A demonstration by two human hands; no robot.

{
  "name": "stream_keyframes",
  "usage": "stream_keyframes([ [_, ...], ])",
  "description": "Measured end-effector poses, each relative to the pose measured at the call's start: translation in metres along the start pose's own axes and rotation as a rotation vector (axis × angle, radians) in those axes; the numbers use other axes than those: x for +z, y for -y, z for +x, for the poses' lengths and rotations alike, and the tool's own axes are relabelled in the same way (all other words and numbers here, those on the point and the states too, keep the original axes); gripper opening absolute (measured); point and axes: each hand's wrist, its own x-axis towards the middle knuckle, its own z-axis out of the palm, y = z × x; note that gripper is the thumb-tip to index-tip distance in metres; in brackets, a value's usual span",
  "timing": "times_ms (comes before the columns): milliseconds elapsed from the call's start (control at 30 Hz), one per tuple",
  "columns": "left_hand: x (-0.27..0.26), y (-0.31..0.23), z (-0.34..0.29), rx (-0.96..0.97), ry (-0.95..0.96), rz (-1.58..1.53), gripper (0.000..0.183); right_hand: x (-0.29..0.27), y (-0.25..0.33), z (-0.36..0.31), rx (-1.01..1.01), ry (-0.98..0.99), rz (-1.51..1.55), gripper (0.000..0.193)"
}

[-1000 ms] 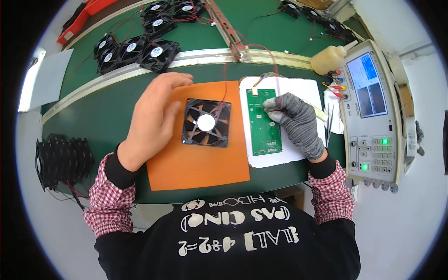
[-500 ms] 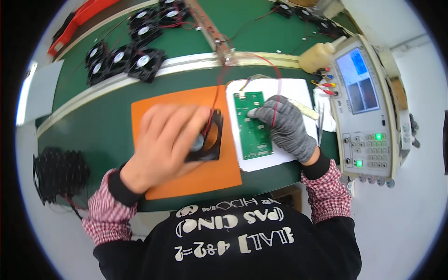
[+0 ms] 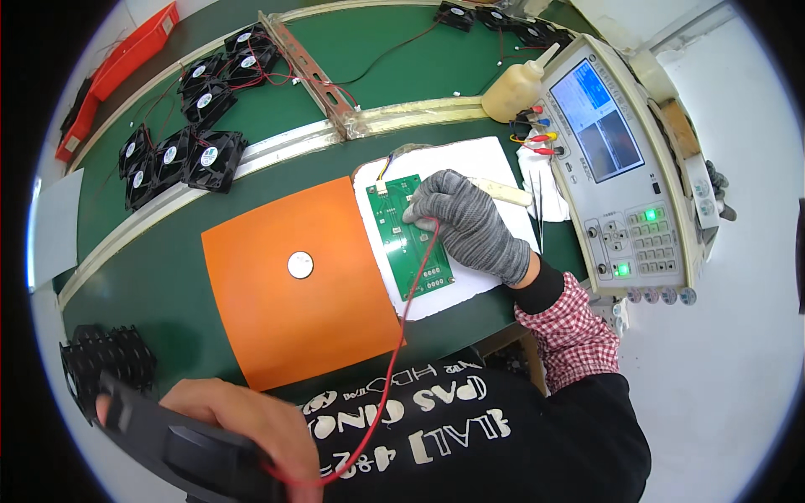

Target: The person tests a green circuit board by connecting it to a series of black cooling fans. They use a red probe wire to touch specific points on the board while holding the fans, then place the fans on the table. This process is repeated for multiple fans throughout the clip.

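My bare left hand (image 3: 243,415) grips a black cooling fan (image 3: 180,444), tilted and raised at the lower left. From the fan a red cable (image 3: 387,381) runs up to the circuit board. My right hand (image 3: 470,220), in a grey knit glove, pinches the cable's end over the green circuit board (image 3: 402,267); the fingers hide the connector. The board lies on a white pad (image 3: 495,155), with a small plug and thin wires at its top edge. A round silvery disc (image 3: 300,265) rests on the orange mat (image 3: 277,335).
A test instrument (image 3: 625,210) with a lit screen stands at the right, beside a yellowish squeeze bottle (image 3: 513,90) and tweezers (image 3: 537,201). Black fans (image 3: 214,159) lie across the metal rail; more are stacked (image 3: 109,360) at the left. A red bin (image 3: 126,59) stands far left.
My left hand has carried the fan from the orange mat to the lower left, toward me, uncovering the round disc and stretching the cable. My right hand stays over the board. The view has shifted.
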Motion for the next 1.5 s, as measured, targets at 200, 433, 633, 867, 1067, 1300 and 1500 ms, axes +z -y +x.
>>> stream_keyframes([
  [200, -0.018, 0.024, 0.015, 1.193, -0.548, 2.308, 0.041, -0.004, -0.002, -0.002, -0.031, -0.027, -0.048, 0.011],
  [433, -0.024, -0.008, 0.091, 1.12, -0.181, 2.377, 0.057, -0.003, 0.002, 0.001, -0.05, -0.035, 0.065, 0.012],
  [633, -0.136, -0.032, 0.123, 0.517, -1.009, 2.473, 0.059, -0.007, 0.01, -0.001, 0.217, -0.163, 0.227, 0.015],
  [867, -0.153, -0.026, 0.053, 0.315, -0.775, 2.425, 0.012, -0.009, 0.024, 0.003, -0.095, -0.171, -0.064, 0.031],
  [1067, -0.084, 0.038, 0.047, 0.822, 0.279, 2.44, 0.015, -0.003, 0.061, 0.007, -0.313, -0.023, -0.136, 0.063],
  [1300, -0.115, -0.032, 0.009, 0.822, -0.937, 2.391, 0.021, -0.027, 0.026, 0.006, -0.107, -0.081, -0.493, 0.023],
  [1500, -0.075, 0.033, 0.023, 0.536, -0.496, 2.247, 0.018, -0.011, 0.02, 0.005, 0.332, -0.048, 0.192, 0.011],
])
